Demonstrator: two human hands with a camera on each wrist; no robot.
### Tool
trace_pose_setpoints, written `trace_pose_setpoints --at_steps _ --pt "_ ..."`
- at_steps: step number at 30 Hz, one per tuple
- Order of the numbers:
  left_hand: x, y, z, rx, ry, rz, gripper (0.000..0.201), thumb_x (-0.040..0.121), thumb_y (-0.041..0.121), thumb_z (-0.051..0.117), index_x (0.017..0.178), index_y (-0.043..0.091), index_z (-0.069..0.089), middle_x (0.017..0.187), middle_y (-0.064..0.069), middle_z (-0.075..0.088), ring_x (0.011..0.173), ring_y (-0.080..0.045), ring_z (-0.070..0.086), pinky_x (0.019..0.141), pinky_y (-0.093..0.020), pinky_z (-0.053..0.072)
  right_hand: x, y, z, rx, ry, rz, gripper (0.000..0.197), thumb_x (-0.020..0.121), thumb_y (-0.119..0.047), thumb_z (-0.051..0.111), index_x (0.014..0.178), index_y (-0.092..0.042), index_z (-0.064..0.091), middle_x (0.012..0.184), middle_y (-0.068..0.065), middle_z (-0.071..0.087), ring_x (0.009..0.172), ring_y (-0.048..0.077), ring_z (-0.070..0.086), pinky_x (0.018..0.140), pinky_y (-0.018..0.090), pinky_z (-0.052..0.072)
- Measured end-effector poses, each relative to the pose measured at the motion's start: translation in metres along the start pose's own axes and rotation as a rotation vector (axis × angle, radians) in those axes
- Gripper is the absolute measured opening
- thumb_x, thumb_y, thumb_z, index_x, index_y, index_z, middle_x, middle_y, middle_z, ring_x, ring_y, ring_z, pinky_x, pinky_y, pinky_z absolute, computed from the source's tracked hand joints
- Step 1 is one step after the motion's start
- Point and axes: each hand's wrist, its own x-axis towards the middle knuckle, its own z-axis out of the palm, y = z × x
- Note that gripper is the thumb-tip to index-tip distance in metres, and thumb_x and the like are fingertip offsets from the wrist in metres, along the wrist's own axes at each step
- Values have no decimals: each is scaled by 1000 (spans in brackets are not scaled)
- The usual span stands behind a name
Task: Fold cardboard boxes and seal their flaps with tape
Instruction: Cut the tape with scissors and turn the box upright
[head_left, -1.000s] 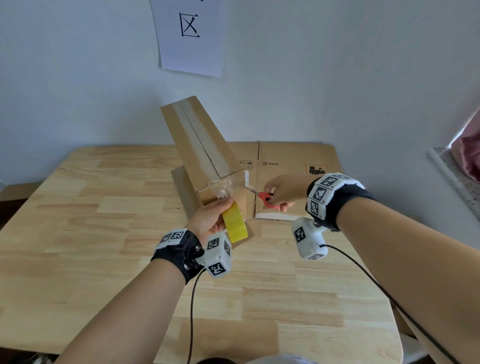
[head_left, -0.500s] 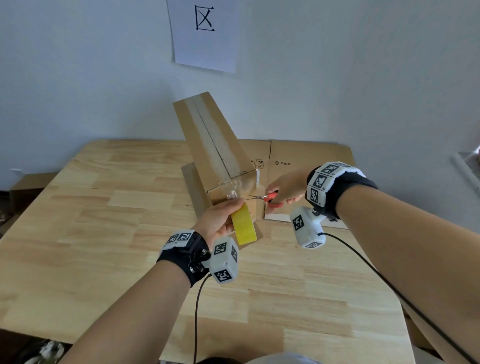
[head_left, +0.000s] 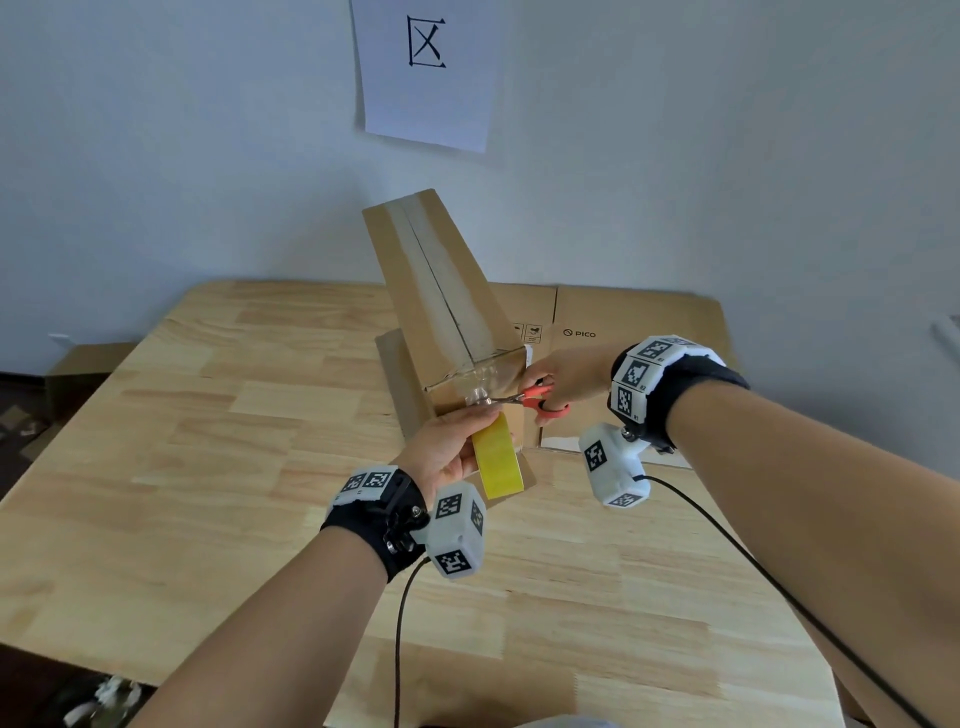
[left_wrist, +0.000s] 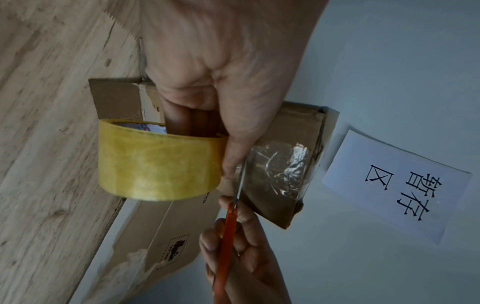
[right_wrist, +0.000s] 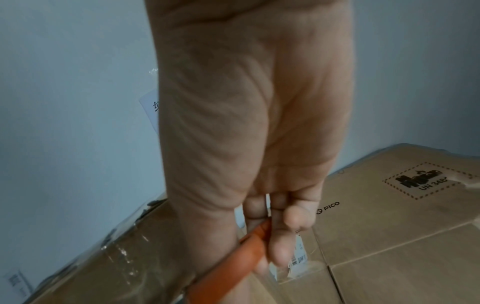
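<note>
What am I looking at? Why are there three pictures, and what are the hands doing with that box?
A person wears three cameras: one on the head, one on each wrist. The head picture shows both hands over a wooden table. The left hand holds a yellow tape roll, its fingers through the middle. The right hand holds orange scissors, cutting the clear tape stuck to a tall cardboard box. A flattened box lies behind it. A paper sign hangs on the wall.

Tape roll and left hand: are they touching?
Touching. The left wrist view shows the left hand with fingers inside the tape roll and the thumb on its outer face.
</note>
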Motion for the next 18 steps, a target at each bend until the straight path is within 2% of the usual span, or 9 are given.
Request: trace_pose_setpoints --at_steps 8,12,14,16,18 --pt "-2 -1 -1 -12 -5 19 14 83 11 71 97 8 70 93 -14 74 80 -23 72 72 -35 59 2 4 0 -1 24 -22 42 80 -37 70 120 -38 58 111 -14 61 106 14 57 98 36 43" --pt "-2 1 1 -10 3 15 15 83 10 71 97 8 71 93 -13 74 80 -22 72 72 -34 59 1 4 -1 10 45 -39 35 80 -35 71 114 -36 62 105 -13 64 99 13 60 95 33 45" --pt "-3 1 1 -14 4 16 16 83 10 71 98 7 70 93 -14 73 79 -22 72 73 -35 59 0 4 0 22 50 -55 27 80 -34 72 106 -36 65 97 -14 67 90 11 63 90 30 47" --pt "-3 1 0 -10 -1 14 18 83 10 70 101 7 69 95 -14 73 79 -22 72 74 -35 59 -1 5 1 41 56 -65 19 80 -30 72 95 -38 65 77 -20 66 73 4 61 83 26 49" --pt "-4 2 0 2 -9 13 19 84 11 69 103 7 69 98 -13 72 80 -21 72 78 -36 58 -1 6 1 88 60 -68 16 82 -21 70 93 -33 68 59 -23 64 54 -5 55 76 22 49"
